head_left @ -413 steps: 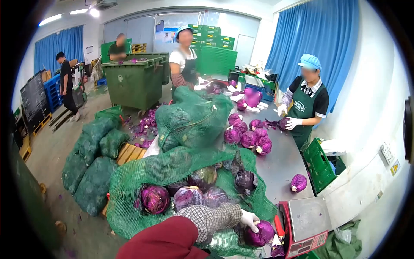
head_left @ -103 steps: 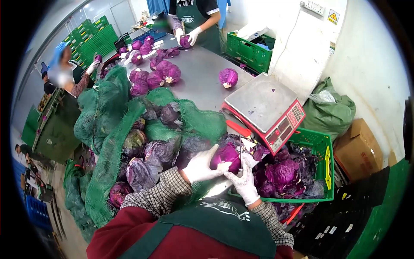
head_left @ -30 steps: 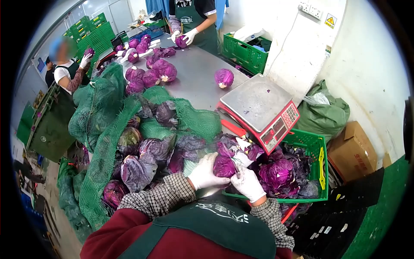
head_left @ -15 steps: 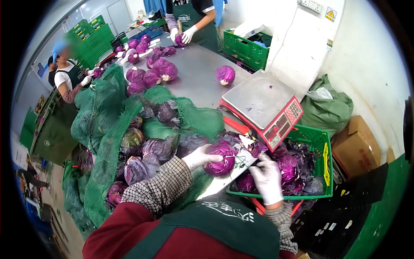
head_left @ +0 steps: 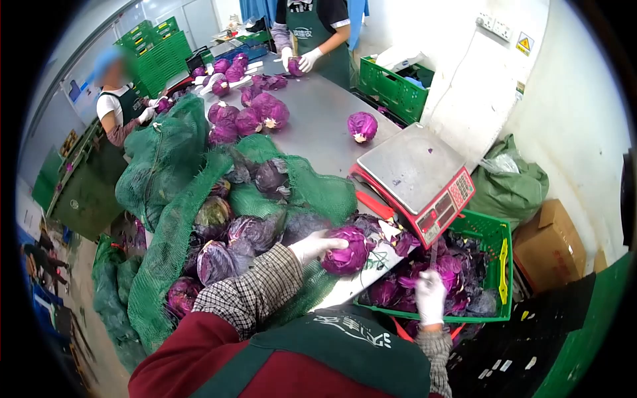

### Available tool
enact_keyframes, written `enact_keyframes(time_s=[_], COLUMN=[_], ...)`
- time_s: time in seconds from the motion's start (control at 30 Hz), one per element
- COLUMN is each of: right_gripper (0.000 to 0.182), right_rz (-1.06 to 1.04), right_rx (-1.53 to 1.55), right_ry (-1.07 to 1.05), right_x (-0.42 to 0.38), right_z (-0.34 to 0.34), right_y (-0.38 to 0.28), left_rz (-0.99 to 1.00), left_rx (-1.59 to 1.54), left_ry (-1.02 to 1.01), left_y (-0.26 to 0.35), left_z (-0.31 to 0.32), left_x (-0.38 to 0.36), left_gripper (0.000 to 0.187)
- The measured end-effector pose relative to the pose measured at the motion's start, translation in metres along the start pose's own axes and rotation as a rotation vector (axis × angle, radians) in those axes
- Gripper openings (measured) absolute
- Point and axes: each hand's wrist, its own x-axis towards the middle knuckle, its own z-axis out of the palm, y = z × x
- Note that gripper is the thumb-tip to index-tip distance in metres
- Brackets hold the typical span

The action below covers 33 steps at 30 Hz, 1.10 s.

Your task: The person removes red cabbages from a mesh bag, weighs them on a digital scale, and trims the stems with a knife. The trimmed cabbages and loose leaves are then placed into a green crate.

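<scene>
My left hand (head_left: 314, 248), in a white glove, grips a red cabbage (head_left: 346, 251) at the table's near edge. My right hand (head_left: 431, 295), also gloved, is closed over the green crate (head_left: 441, 314). A thin greyish blade rises from that fist, apparently a knife (head_left: 434, 256); its handle is hidden in the fingers. Purple cabbage leaves (head_left: 458, 268) fill the crate below. Left of my held cabbage, darker untrimmed cabbages (head_left: 249, 232) spill from a green mesh bag (head_left: 174, 249). Leaf scraps (head_left: 390, 232) lie just beyond it.
A red scale (head_left: 411, 169) with a metal plate stands at the table's right, an orange-red handle (head_left: 375, 204) beside it. Trimmed cabbages (head_left: 269, 111) sit on the metal table (head_left: 318, 113). Two co-workers (head_left: 318, 40) (head_left: 119, 99) handle cabbages across it. A cardboard box (head_left: 549, 235) stands right.
My right hand has moved away from the cabbage, down and right over the crate, and the blade now points up. The left hand still holds the cabbage. The view has shifted slightly.
</scene>
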Motion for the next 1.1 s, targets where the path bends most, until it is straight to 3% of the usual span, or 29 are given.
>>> enact_keyframes(time_s=[0.03, 0.1, 0.17, 0.23, 0.3, 0.43, 0.5, 0.53, 0.6, 0.7, 0.83, 0.9, 0.97, 1.03, 1.07, 1.1], right_gripper=[0.028, 0.039, 0.052, 0.055, 0.060, 0.047, 0.026, 0.022, 0.010, 0.007, 0.009, 0.020, 0.028, 0.030, 0.029, 0.029], right_rz=[-0.050, 0.054, 0.034, -0.274, -0.604, -0.733, -0.676, -0.662, -0.587, -0.453, 0.033, -0.131, -0.262, -0.283, -0.468, -0.495], right_rx=[-0.082, -0.262, 0.049, 0.114, -0.106, -0.147, -0.089, -0.094, -0.026, 0.130, 0.341, 0.084, -0.019, 0.130, 0.033, 0.001], right_ry=[0.170, 0.161, -0.024, -0.230, -0.210, -0.210, -0.189, -0.201, -0.236, -0.210, -0.091, -0.049, -0.032, -0.146, -0.154, -0.147], right_x=[-0.004, -0.007, -0.003, -0.004, 0.004, 0.005, -0.001, -0.003, -0.011, -0.022, -0.016, -0.003, -0.009, -0.013, -0.009, -0.005], right_z=[-0.011, -0.033, -0.005, 0.024, 0.062, 0.076, 0.076, 0.075, 0.070, 0.056, 0.012, -0.005, -0.002, 0.014, 0.028, 0.045], right_y=[0.028, -0.024, -0.062, -0.117, -0.126, -0.128, -0.125, -0.123, -0.126, -0.119, -0.074, -0.044, -0.070, -0.114, -0.114, -0.112], left_rz=[0.010, -0.001, -0.019, 0.004, 0.011, -0.013, 0.048, -0.040, -0.030, 0.059, -0.160, -0.176, -0.072, -0.051, -0.021, 0.018], left_rx=[0.063, 0.122, 0.118, 0.143, 0.203, 0.163, 0.212, 0.193, 0.194, 0.094, -0.099, 0.147, 0.035, -0.055, -0.015, 0.031], left_ry=[0.013, 0.047, 0.091, 0.077, 0.094, 0.138, 0.205, 0.134, 0.213, 0.161, 0.189, 0.142, 0.222, 0.178, 0.165, 0.159], left_y=[0.005, 0.004, 0.007, 0.011, 0.013, -0.019, -0.025, 0.012, 0.018, 0.007, -0.016, -0.001, 0.023, 0.006, 0.004, 0.003], left_z=[0.007, 0.014, 0.017, 0.023, 0.023, -0.002, 0.002, 0.017, 0.024, 0.022, 0.002, 0.003, 0.025, 0.020, 0.018, 0.017], left_x=[-0.005, -0.005, 0.000, -0.004, -0.005, 0.024, 0.030, 0.001, -0.004, 0.004, 0.026, 0.021, -0.006, 0.009, 0.010, 0.009], left_gripper=[0.067, 0.062, 0.063, 0.062, 0.058, 0.055, 0.054, 0.058, 0.061, 0.062, 0.063, 0.069, 0.069, 0.064, 0.061, 0.058])
